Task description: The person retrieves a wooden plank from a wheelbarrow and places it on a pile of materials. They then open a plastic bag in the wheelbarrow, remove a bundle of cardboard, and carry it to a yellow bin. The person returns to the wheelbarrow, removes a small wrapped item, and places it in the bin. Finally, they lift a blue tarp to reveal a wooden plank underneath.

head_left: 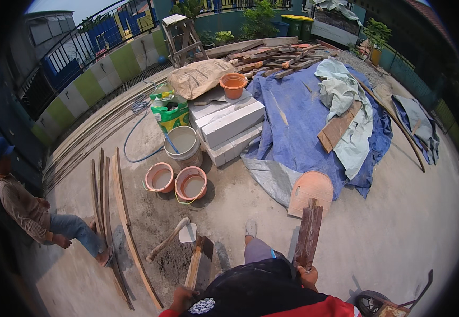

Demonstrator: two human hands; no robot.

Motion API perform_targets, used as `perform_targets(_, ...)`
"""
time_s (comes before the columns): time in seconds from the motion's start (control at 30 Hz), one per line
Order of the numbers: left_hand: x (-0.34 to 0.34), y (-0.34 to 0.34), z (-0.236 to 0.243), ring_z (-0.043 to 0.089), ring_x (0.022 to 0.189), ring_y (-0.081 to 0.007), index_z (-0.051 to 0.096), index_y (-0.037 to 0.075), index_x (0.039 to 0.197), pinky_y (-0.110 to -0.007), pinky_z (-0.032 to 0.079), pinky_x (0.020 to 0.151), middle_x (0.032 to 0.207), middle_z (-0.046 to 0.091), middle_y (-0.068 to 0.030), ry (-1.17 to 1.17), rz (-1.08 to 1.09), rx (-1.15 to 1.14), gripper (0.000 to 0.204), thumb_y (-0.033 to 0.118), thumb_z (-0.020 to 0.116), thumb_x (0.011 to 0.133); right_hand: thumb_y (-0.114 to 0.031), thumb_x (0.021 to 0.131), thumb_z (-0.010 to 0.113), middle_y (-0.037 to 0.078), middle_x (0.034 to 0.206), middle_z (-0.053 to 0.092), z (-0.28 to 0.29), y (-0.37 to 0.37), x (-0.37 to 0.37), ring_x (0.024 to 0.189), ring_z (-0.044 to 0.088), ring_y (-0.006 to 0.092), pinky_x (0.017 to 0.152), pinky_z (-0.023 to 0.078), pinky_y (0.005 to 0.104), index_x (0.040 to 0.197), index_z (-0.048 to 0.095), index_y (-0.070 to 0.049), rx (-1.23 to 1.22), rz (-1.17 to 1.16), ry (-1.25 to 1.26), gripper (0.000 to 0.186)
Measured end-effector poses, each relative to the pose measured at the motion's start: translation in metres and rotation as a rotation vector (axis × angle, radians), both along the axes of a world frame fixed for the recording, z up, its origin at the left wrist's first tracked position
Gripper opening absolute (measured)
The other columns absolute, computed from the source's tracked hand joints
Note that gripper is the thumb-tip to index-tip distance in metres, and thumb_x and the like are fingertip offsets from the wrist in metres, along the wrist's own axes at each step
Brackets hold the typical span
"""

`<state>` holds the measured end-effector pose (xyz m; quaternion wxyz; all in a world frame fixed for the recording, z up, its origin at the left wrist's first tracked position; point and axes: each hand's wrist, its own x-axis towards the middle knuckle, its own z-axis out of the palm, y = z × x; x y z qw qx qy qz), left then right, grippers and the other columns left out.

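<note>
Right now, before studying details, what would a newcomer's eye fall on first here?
Probably the blue tarp, spread right of centre with a crumpled pale sheet on it. To its left, an orange bucket tops stacked white blocks. Nearest, the right hand grips a dark brown board, the left hand a second board.

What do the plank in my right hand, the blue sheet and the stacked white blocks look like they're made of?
Plank: rough-looking wood, judging by lengthwise streaks and uneven end; any coating unclear. Blue sheet: probably dull plastic tarpaulin, creased and draped. White blocks: likely lightweight concrete, matte with crisp edges.
</note>
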<state>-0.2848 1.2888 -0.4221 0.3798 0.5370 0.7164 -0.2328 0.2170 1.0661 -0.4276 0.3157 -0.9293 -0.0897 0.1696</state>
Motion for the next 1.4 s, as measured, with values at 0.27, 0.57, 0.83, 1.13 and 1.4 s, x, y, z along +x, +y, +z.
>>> perform_targets(0.27,0.070,0.122,0.007,0.066,0.080,-0.0325,0.069,0.004,0.077,-0.039,0.050,0.067,0.076,0.066,-0.0189,-0.138,-0.335,0.100,0.056,0.058,0.075,0.063,-0.023,0.074,0.079,0.006,0.079,0.067,0.086,0.238,0.208,0.069,0.059,0.0142,0.067,0.048,0.0297,0.086,0.065,0.001,0.435,-0.027,-0.101,0.030)
perform_targets(0.57,0.159,0.262,0.035,0.065,0.071,-0.0204,0.069,-0.002,0.077,-0.036,0.048,0.063,0.077,0.067,-0.0152,-0.425,0.199,0.115,0.031,0.023,0.082,0.065,-0.040,0.085,0.069,0.008,0.105,0.063,0.360,0.468,0.372,0.088,0.060,0.0170,0.083,0.048,0.0301,0.118,0.055,0.002,1.169,0.100,-0.021,0.055)
perform_targets(0.83,0.176,0.396,-0.067,0.068,0.078,-0.0259,0.069,0.000,0.080,-0.037,0.050,0.065,0.083,0.067,-0.0202,0.040,-0.165,-0.061,0.044,0.040,0.081,0.063,-0.017,0.091,0.063,0.011,0.131,0.047,0.332,0.672,0.337,0.116,0.050,0.0204,0.099,0.040,0.0333,0.137,0.034,-0.003,1.610,0.130,-0.313,0.056)
perform_targets(1.13,0.218,0.506,-0.043,0.068,0.079,-0.0265,0.069,0.000,0.081,-0.037,0.050,0.066,0.083,0.068,-0.0200,0.094,-0.042,-0.093,0.045,0.040,0.080,0.063,-0.016,0.093,0.058,0.009,0.118,0.056,0.302,0.815,0.350,0.103,0.057,0.0191,0.087,0.048,0.0326,0.129,0.043,-0.002,1.628,-0.003,0.126,0.042)
perform_targets(1.4,0.248,0.553,-0.022,0.068,0.079,-0.0270,0.069,0.000,0.082,-0.038,0.050,0.067,0.084,0.068,-0.0198,0.141,0.022,-0.076,0.046,0.041,0.080,0.063,-0.016,0.091,0.061,0.007,0.110,0.059,0.246,0.905,0.377,0.096,0.059,0.0175,0.083,0.050,0.0310,0.122,0.049,-0.001,1.547,-0.098,0.322,0.036)
